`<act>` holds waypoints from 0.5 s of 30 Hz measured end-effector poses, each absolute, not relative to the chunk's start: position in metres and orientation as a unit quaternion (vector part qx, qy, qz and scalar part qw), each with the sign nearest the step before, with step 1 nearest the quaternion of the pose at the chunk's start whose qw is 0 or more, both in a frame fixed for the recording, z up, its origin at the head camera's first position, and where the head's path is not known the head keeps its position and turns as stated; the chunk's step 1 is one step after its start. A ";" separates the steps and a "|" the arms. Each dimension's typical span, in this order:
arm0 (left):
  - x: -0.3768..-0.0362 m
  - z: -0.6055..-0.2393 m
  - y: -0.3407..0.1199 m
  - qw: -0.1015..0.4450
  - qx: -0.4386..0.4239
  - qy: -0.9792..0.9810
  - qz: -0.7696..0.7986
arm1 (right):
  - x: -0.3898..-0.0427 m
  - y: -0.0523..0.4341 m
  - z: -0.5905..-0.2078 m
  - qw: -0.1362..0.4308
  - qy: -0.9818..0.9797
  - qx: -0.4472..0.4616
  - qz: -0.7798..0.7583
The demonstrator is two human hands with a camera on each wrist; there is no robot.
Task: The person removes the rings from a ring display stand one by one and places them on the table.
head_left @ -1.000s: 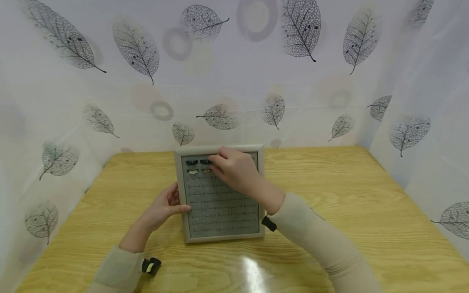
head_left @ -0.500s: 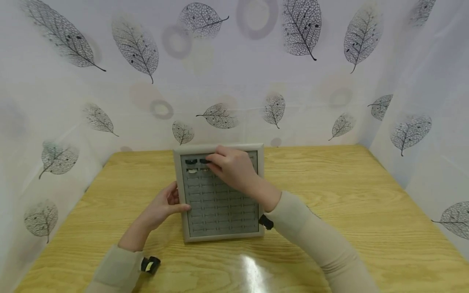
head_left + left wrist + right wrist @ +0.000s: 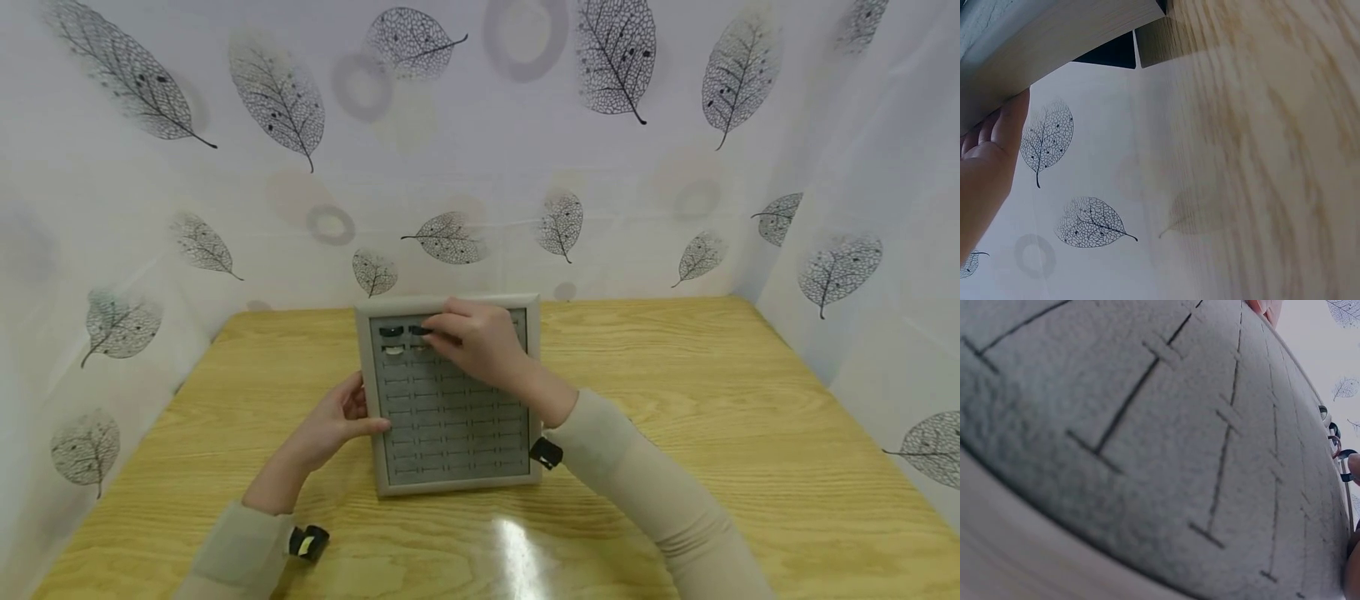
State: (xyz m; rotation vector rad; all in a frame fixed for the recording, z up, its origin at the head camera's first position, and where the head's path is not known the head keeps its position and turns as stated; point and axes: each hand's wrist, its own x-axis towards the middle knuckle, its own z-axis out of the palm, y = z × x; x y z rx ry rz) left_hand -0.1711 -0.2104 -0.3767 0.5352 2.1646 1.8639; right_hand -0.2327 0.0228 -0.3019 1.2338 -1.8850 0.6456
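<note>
While left hand (image 3: 337, 423) grips ring tray (image 3: 450, 467) edge, right hand (image 3: 480, 342) fingers pinch a ring (image 3: 422, 331)

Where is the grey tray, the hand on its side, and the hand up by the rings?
grey tray (image 3: 450, 433): head view, on its bare slotted felt.
left hand (image 3: 330, 429): head view, middle of the hand.
right hand (image 3: 483, 342): head view, back of the hand.
</note>
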 end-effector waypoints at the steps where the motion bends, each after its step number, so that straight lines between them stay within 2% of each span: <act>1: -0.171 -0.377 -0.211 0.119 0.181 0.739 0.637 | -0.233 0.023 -0.302 0.389 -0.739 0.487 0.255; 7: -0.171 -0.378 -0.210 0.121 0.171 0.738 0.641 | -0.234 0.024 -0.303 0.389 -0.726 0.498 0.273; 15: -0.169 -0.377 -0.210 0.115 0.168 0.744 0.636 | -0.232 0.030 -0.301 0.336 -0.704 0.514 0.356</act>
